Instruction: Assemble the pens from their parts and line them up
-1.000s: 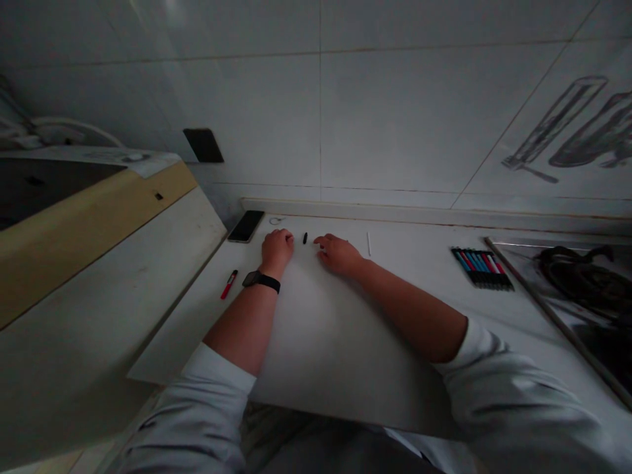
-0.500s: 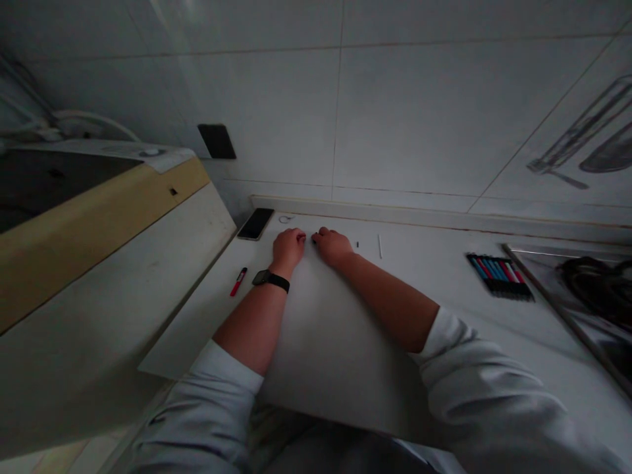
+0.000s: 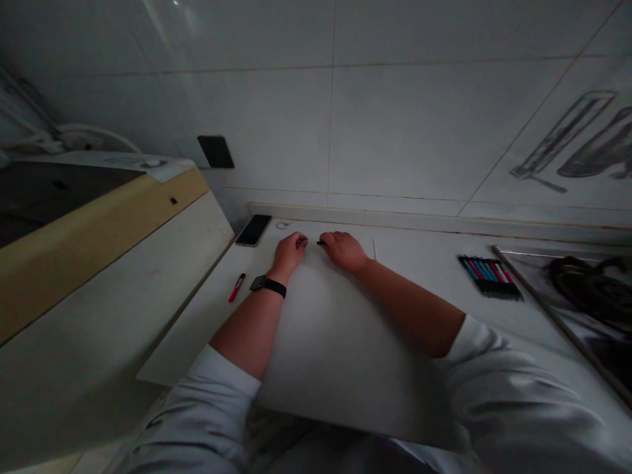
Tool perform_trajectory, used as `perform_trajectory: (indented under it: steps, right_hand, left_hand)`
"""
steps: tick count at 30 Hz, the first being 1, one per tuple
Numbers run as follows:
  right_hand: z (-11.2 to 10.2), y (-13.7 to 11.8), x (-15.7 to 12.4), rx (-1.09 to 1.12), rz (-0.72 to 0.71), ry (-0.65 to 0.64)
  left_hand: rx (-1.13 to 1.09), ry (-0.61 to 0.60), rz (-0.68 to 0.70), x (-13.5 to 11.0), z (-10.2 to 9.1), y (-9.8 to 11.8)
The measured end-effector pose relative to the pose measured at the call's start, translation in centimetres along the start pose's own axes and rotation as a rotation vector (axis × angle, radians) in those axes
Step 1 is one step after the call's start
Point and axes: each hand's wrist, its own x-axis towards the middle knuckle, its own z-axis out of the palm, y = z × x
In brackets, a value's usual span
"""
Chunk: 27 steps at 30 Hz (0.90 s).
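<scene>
Both my hands rest at the far edge of a large white sheet (image 3: 336,329) on the counter. My left hand (image 3: 289,252), with a black watch (image 3: 268,286) on its wrist, is curled, and a small dark bit (image 3: 301,242) shows at its fingertips. My right hand (image 3: 346,251) is curled too and pinches a small black piece (image 3: 320,243) at its fingertips. A short gap separates the two hands. What the dark pieces are is too small to tell.
A red pen (image 3: 236,287) and a black phone (image 3: 253,230) lie to the left. A thin white stick (image 3: 374,249) and a row of several coloured pens (image 3: 488,270) lie to the right. A dark cable (image 3: 587,289) sits in a metal tray at far right. A white appliance (image 3: 99,263) stands to the left.
A small black piece lay on the sheet between my hands. The hands closed together over it, then drew a little apart, each with a dark bit at its fingertips.
</scene>
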Motion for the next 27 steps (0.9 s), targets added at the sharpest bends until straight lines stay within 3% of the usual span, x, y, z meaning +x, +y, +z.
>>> perform_trajectory:
  steps: [7,12,18,27]
  right_hand:
    - [-3.5,2.2,-8.9,0.163,0.103,0.04]
    - [-3.6,3.7,-13.6,0.382,0.162,0.154]
    - [-2.0,4.1,-14.3,0.591,0.253,0.276]
    - [-0.7,3.4,-13.9,0.778,0.367,0.332]
  left_hand:
    - [-0.151,-0.061,0.091,-0.6,1.2,1.6]
    - [-0.394,-0.134,0.122,-2.5,2.8,5.4]
    - [-0.524,-0.249,0.18,-5.5,3.3,9.0]
    - [-0.566,-0.219,0.141,-5.9,4.0,8.6]
